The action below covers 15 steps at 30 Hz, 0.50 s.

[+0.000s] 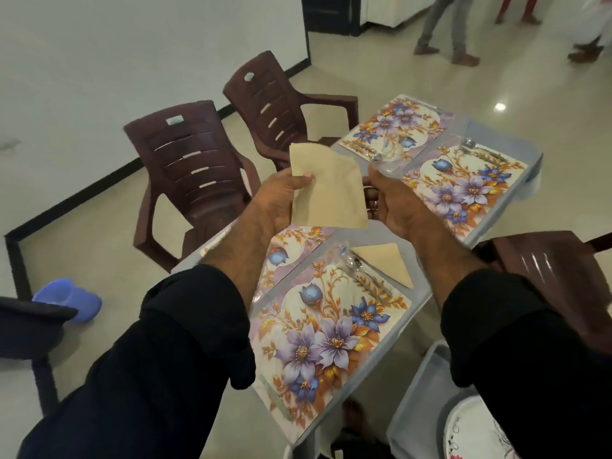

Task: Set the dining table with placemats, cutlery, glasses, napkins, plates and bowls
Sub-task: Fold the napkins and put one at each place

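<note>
Napkin [326,190], beige, held up in the air above the desk [427,299], over the gap between the near and far placemats. Left hand [281,200] pinches its left edge, thumb on top; right hand [394,207] sits at the right edge with fingers curled behind the cloth, and appears to grip it there, though the contact is partly hidden. Landmark: the near placemat [328,329]. At its far right corner lie a folded napkin [385,261], cutlery [364,276] and what looks like a clear glass [334,256], blurred. Beyond it, two more placemats [463,190] carry cutlery and no napkin that shows. Risks, as judged: the held cloth hangs loose and only half folded, so the fold may come out crooked, or one corner slip from the pinch. Reaching across to the far placemats means passing sleeves low over the glass and cutlery by the near placemat; a cuff could tip the glass or drag a spoon askew. Placemats look glossy and may slide if leaned on.
</note>
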Each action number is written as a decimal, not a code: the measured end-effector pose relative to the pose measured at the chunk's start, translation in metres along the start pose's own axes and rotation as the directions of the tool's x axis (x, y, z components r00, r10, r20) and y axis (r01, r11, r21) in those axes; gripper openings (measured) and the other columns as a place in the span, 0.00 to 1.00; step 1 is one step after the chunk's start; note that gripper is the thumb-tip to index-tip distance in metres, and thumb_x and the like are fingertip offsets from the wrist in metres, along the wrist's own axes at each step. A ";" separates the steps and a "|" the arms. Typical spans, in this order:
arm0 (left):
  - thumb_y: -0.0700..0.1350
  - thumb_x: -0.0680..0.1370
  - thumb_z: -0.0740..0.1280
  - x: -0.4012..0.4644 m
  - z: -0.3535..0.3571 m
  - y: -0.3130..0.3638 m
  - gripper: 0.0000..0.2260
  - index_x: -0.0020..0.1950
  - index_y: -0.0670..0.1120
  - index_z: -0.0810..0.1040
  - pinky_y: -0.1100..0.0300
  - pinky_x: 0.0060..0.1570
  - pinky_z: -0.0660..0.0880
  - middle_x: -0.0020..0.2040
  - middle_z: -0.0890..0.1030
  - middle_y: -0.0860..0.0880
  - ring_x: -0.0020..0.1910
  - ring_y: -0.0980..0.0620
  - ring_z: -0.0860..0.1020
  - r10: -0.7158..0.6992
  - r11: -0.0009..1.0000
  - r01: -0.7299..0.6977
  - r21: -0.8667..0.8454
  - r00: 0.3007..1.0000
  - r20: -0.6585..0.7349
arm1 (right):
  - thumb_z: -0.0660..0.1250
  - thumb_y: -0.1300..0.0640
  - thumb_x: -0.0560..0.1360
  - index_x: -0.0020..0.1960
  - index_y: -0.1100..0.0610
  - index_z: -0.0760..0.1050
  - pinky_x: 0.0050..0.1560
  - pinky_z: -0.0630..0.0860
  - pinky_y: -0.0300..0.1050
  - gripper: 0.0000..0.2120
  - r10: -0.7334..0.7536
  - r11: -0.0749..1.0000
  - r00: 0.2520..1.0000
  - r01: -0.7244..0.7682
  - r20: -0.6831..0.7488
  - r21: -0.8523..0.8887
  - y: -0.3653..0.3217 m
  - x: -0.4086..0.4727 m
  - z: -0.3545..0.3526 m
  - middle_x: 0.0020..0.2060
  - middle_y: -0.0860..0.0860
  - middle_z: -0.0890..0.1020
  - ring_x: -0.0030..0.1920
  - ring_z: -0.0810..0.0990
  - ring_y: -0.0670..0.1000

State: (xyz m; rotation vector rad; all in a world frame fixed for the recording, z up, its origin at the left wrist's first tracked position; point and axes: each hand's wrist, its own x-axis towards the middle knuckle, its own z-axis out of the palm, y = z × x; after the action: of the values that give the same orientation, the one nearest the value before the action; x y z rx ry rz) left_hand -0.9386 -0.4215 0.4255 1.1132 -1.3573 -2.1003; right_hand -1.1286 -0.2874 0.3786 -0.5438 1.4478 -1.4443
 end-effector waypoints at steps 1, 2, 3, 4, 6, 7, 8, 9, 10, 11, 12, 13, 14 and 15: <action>0.38 0.84 0.66 -0.011 -0.011 -0.002 0.11 0.66 0.41 0.82 0.48 0.50 0.83 0.55 0.86 0.43 0.48 0.45 0.84 0.011 1.000 -0.010 0.027 0.999 -0.039 | 0.63 0.40 0.83 0.55 0.55 0.83 0.43 0.80 0.47 0.19 -0.032 0.999 0.999 0.032 0.001 -0.010 0.002 -0.005 0.011 0.40 0.51 0.86 0.41 0.83 0.52; 0.38 0.84 0.66 -0.021 -0.023 -0.007 0.11 0.66 0.40 0.82 0.50 0.48 0.82 0.54 0.86 0.44 0.47 0.46 0.84 0.027 0.998 -0.023 0.052 0.997 -0.071 | 0.67 0.44 0.83 0.54 0.56 0.83 0.45 0.80 0.48 0.15 -0.066 0.997 0.998 0.066 0.008 -0.030 0.004 -0.011 0.023 0.41 0.51 0.86 0.43 0.83 0.53; 0.38 0.84 0.66 -0.031 -0.038 -0.013 0.11 0.66 0.39 0.82 0.50 0.50 0.82 0.55 0.86 0.43 0.49 0.44 0.84 0.045 0.996 -0.037 0.083 0.994 -0.098 | 0.70 0.49 0.81 0.54 0.57 0.83 0.48 0.80 0.51 0.11 -0.100 0.994 0.995 0.101 0.024 -0.052 0.007 -0.016 0.036 0.44 0.53 0.87 0.44 0.83 0.54; 0.38 0.84 0.67 -0.040 -0.053 -0.019 0.11 0.66 0.39 0.82 0.46 0.54 0.82 0.56 0.86 0.42 0.53 0.41 0.85 0.060 0.994 -0.048 0.101 0.992 -0.111 | 0.73 0.53 0.80 0.53 0.58 0.83 0.50 0.78 0.54 0.08 -0.125 0.988 0.991 0.128 0.045 -0.081 0.011 -0.021 0.049 0.46 0.55 0.87 0.45 0.83 0.56; 0.38 0.83 0.69 -0.062 -0.085 -0.033 0.10 0.63 0.40 0.83 0.37 0.61 0.80 0.58 0.87 0.40 0.60 0.34 0.83 0.074 0.995 -0.066 0.069 0.990 -0.121 | 0.76 0.57 0.77 0.53 0.61 0.83 0.50 0.76 0.56 0.09 -0.146 0.978 0.987 0.155 0.073 -0.139 0.020 -0.035 0.080 0.48 0.57 0.86 0.46 0.82 0.57; 0.38 0.82 0.70 -0.075 -0.102 -0.037 0.09 0.62 0.40 0.83 0.36 0.61 0.80 0.58 0.87 0.40 0.60 0.34 0.83 0.082 0.996 -0.078 0.041 0.989 -0.121 | 0.76 0.58 0.77 0.55 0.63 0.82 0.49 0.77 0.55 0.11 -0.153 0.974 0.985 0.165 0.085 -0.155 0.024 -0.043 0.097 0.49 0.57 0.86 0.46 0.82 0.57; 0.38 0.82 0.70 -0.091 -0.118 -0.042 0.09 0.62 0.40 0.83 0.37 0.60 0.81 0.58 0.87 0.41 0.59 0.36 0.84 0.096 0.995 -0.096 0.005 0.989 -0.111 | 0.76 0.59 0.77 0.57 0.67 0.81 0.49 0.78 0.55 0.13 -0.165 0.972 0.981 0.178 0.099 -0.152 0.028 -0.053 0.116 0.49 0.58 0.86 0.46 0.83 0.57; 0.39 0.82 0.71 -0.107 -0.136 -0.047 0.10 0.63 0.40 0.83 0.38 0.59 0.81 0.60 0.86 0.40 0.58 0.37 0.84 0.116 0.992 -0.120 -0.049 0.990 -0.083 | 0.75 0.60 0.77 0.58 0.69 0.79 0.49 0.80 0.55 0.15 -0.173 0.974 0.978 0.187 0.117 -0.124 0.033 -0.064 0.135 0.50 0.58 0.86 0.47 0.84 0.56; 0.40 0.82 0.71 -0.124 -0.155 -0.052 0.13 0.66 0.39 0.81 0.38 0.61 0.81 0.63 0.85 0.38 0.59 0.38 0.84 0.133 0.983 -0.138 -0.120 0.990 -0.048 | 0.75 0.60 0.76 0.58 0.69 0.79 0.49 0.82 0.53 0.15 -0.170 0.979 0.976 0.183 0.134 -0.087 0.038 -0.075 0.155 0.51 0.58 0.86 0.47 0.85 0.55; 0.43 0.82 0.72 -0.141 -0.174 -0.058 0.17 0.69 0.38 0.80 0.38 0.64 0.79 0.66 0.82 0.37 0.60 0.39 0.83 0.141 0.972 -0.142 -0.189 0.990 -0.018 | 0.75 0.60 0.76 0.58 0.67 0.80 0.48 0.83 0.51 0.14 -0.162 0.984 0.975 0.172 0.155 -0.054 0.043 -0.086 0.175 0.51 0.58 0.86 0.48 0.85 0.54; 0.46 0.81 0.72 -0.158 -0.194 -0.064 0.21 0.72 0.38 0.78 0.38 0.67 0.77 0.69 0.81 0.36 0.63 0.38 0.82 0.136 0.957 -0.132 -0.259 0.991 -0.003 | 0.75 0.60 0.75 0.58 0.65 0.81 0.46 0.83 0.49 0.14 -0.156 0.985 0.972 0.167 0.178 -0.047 0.049 -0.098 0.196 0.52 0.58 0.86 0.48 0.85 0.54; 0.48 0.80 0.74 -0.176 -0.211 -0.071 0.26 0.75 0.39 0.76 0.37 0.71 0.74 0.71 0.79 0.36 0.67 0.37 0.80 0.125 0.947 -0.121 -0.297 0.992 -0.007 | 0.75 0.61 0.75 0.58 0.64 0.82 0.45 0.83 0.49 0.13 -0.156 0.983 0.968 0.171 0.196 -0.066 0.056 -0.108 0.217 0.51 0.57 0.86 0.47 0.85 0.54; 0.50 0.79 0.75 -0.193 -0.229 -0.079 0.29 0.76 0.39 0.75 0.35 0.73 0.71 0.73 0.77 0.35 0.71 0.35 0.77 0.112 0.941 -0.109 -0.320 0.994 -0.011 | 0.75 0.62 0.76 0.57 0.63 0.83 0.43 0.83 0.48 0.11 -0.158 0.978 0.966 0.182 0.205 -0.104 0.063 -0.117 0.239 0.49 0.57 0.87 0.45 0.85 0.53; 0.50 0.78 0.77 -0.208 -0.245 -0.086 0.31 0.77 0.40 0.73 0.32 0.75 0.68 0.74 0.75 0.35 0.74 0.34 0.74 0.105 0.934 -0.105 -0.340 0.994 -0.016 | 0.75 0.64 0.76 0.56 0.63 0.83 0.41 0.82 0.47 0.09 -0.159 0.971 0.964 0.191 0.211 -0.144 0.071 -0.126 0.260 0.46 0.56 0.87 0.42 0.85 0.52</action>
State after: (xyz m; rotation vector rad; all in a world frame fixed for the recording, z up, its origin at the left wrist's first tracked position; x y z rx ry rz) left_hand -0.6115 -0.3791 0.3812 0.8738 -0.9773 -2.1520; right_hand -0.8319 -0.2941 0.4018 -0.9140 1.3926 -1.3700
